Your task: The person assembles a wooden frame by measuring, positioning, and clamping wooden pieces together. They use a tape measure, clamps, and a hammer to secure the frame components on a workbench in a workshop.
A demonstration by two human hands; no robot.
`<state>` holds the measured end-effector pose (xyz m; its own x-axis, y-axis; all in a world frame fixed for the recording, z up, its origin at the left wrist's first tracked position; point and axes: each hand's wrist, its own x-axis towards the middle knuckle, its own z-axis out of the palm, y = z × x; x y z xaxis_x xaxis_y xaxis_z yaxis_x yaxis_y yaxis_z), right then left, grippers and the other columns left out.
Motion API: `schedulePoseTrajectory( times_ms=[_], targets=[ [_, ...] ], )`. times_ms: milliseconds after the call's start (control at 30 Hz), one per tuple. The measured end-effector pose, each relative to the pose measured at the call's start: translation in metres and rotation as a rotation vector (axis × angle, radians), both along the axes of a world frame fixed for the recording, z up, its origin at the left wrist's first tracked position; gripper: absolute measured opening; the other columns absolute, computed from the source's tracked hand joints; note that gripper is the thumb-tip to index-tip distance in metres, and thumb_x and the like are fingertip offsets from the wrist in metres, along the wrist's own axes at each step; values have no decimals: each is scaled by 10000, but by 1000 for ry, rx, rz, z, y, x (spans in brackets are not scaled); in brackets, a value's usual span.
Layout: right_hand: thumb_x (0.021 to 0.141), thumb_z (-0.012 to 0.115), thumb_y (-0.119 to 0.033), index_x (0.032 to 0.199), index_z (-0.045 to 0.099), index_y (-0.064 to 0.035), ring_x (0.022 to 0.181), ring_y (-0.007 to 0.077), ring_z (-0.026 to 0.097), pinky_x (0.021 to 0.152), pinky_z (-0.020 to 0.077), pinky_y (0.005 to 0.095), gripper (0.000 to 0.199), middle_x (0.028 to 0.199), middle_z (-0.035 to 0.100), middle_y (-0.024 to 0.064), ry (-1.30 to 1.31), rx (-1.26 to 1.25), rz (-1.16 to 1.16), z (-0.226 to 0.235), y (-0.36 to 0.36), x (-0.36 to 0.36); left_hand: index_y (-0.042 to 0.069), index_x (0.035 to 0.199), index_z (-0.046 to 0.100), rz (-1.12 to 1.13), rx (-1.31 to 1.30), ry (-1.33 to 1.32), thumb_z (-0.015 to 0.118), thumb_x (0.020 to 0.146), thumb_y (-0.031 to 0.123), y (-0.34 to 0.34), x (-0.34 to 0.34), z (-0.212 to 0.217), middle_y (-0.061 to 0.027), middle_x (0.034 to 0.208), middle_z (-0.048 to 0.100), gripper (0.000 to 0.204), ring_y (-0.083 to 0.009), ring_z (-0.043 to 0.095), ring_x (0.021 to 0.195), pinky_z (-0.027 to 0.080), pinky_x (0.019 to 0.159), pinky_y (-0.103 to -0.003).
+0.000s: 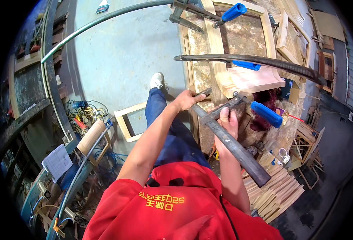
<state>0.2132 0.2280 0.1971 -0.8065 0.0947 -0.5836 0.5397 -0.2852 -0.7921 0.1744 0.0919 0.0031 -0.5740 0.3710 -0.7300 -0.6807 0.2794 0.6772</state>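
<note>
Holding one dark bar clamp [235, 148]: your left hand [185, 100] pinching far end, right hand [229, 123] curled at sliding arm [231, 105]; blue handle [266, 114] at right.

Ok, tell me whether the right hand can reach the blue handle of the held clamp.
Probably yes: the blue handle sits close by the right hand, with nothing visible blocking the way. That hand would likely need to loosen its hold on the clamp, which the left hand also grips.
</note>
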Motion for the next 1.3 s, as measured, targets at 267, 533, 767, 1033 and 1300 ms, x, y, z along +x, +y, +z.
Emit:
schedulePoseTrajectory(
  times_ms=[267, 533, 767, 1033, 1300],
  targets=[
    [950, 713, -126, 1266, 480, -37, 831, 132, 596, 779, 539, 293, 402, 1009, 631, 72, 311, 783, 120, 42, 46, -13, -40, 1060, 763, 37, 66, -35, 704, 902, 590, -6, -1, 2, -102, 881, 729, 652, -160, 633, 824, 504, 780, -348],
    [987, 652, -164, 1222, 598, -28, 788, 365, 630, 679, 517, 398, 276, 931, 620, 170, 795, 1491, 934, 143, 71, -68, -30, 1101, 760, 27, 73, -10, 704, 901, 588, -3, 0, -7, -114, 887, 730, 652, -178, 642, 838, 502, 794, -356],
    [960, 688, -261, 1213, 586, -42, 759, 373, 636, 678, 503, 465, 351, 889, 643, 159, 768, 1478, 1092, 159, 65, -82, -46, 1048, 762, -21, 30, -31, 697, 881, 628, -9, -6, 3, -131, 904, 733, 698, -193, 650, 852, 500, 801, -361],
    [951, 702, -216, 1222, 562, -20, 731, 401, 610, 687, 500, 478, 362, 896, 632, 188, 685, 1491, 1130, 158, 63, -78, -109, 986, 733, -68, 14, -5, 702, 845, 663, -12, -15, -2, -235, 933, 720, 786, -307, 680, 911, 500, 843, -402],
    [932, 696, -128, 1242, 553, -19, 783, 393, 594, 701, 491, 464, 357, 919, 592, 189, 721, 1416, 1046, 146, 69, -76, -78, 1044, 750, -16, 28, -21, 715, 870, 614, -8, -11, -6, -159, 959, 742, 715, -230, 664, 909, 499, 854, -365]
  ],
)
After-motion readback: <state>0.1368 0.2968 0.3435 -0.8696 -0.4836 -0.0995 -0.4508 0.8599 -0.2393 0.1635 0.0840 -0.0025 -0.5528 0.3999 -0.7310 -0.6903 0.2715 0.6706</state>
